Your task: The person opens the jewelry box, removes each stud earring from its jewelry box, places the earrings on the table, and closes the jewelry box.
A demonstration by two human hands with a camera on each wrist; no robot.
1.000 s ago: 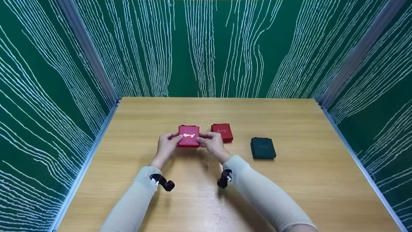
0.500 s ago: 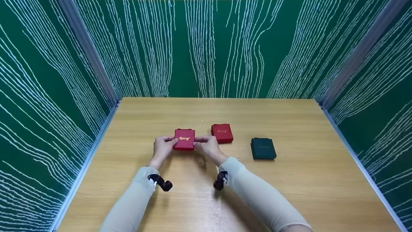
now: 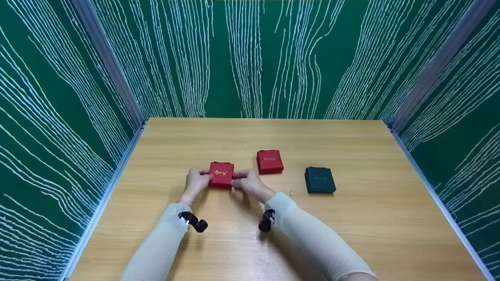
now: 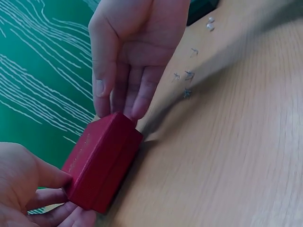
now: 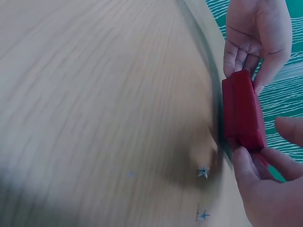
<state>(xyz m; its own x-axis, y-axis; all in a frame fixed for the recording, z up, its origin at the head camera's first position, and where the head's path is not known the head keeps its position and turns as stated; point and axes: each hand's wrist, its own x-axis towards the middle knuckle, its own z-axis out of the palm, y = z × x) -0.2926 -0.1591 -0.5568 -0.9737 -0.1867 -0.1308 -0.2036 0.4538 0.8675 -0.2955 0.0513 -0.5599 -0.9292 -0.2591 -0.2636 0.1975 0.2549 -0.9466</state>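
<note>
Between my two hands is a small red jewelry box (image 3: 221, 175) with gold lettering on its closed lid. My left hand (image 3: 196, 183) pinches its left side, thumb near the lid's edge and fingers lower on the side. At the opposite side my right hand (image 3: 252, 184) holds the box between thumb and fingers. The left wrist view shows the red box (image 4: 102, 163) tilted in frame, its underside hidden. Whether it touches the table I cannot tell. Two star-shaped earrings (image 5: 203, 172) lie near the right hand in the right wrist view.
A second red box (image 3: 270, 162) lies behind and right of my right hand. Farther right is a dark green box (image 3: 320, 180). Pearl earrings (image 4: 210, 23) and several small star pieces (image 4: 188, 75) lie on the wooden table (image 3: 343, 234). Green patterned walls enclose its sides and back.
Both hands have brought the red box nearer to me, slightly left and lower. A tiny stud by the right wrist has come into sight. The other boxes have stayed put.
</note>
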